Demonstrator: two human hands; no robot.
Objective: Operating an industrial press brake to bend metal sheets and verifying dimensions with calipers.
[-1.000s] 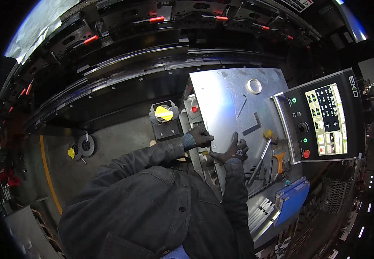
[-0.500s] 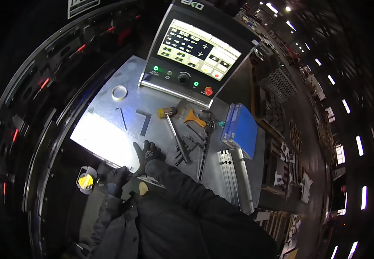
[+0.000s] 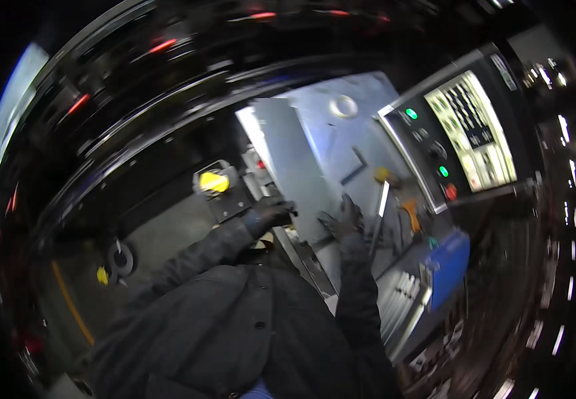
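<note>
A flat grey metal sheet (image 3: 291, 159) lies over the left part of the metal table (image 3: 368, 93), its surface dull from this angle. My left hand (image 3: 271, 211), in a dark glove, is closed on the sheet's near left edge. At its near right edge is my right hand (image 3: 344, 218), also gloved, with thumb and fingers spread apart and touching the sheet. Motion blur softens both hands. Beyond the right hand lie a black angle square (image 3: 354, 166) and a mallet (image 3: 381, 206) with a yellowish head.
A roll of tape (image 3: 344, 106) sits at the table's far side. To the right stand a control panel (image 3: 461, 133) with a lit screen, an orange-handled tool (image 3: 411, 216), blue binders (image 3: 449, 266) and metal bars (image 3: 401, 299). A yellow-topped device (image 3: 213, 182) is left of the sheet.
My view has swung left, so table and panel sit further right. The sheet has turned with my hands and lost its bright glare. Both hands remain at its near edge.
</note>
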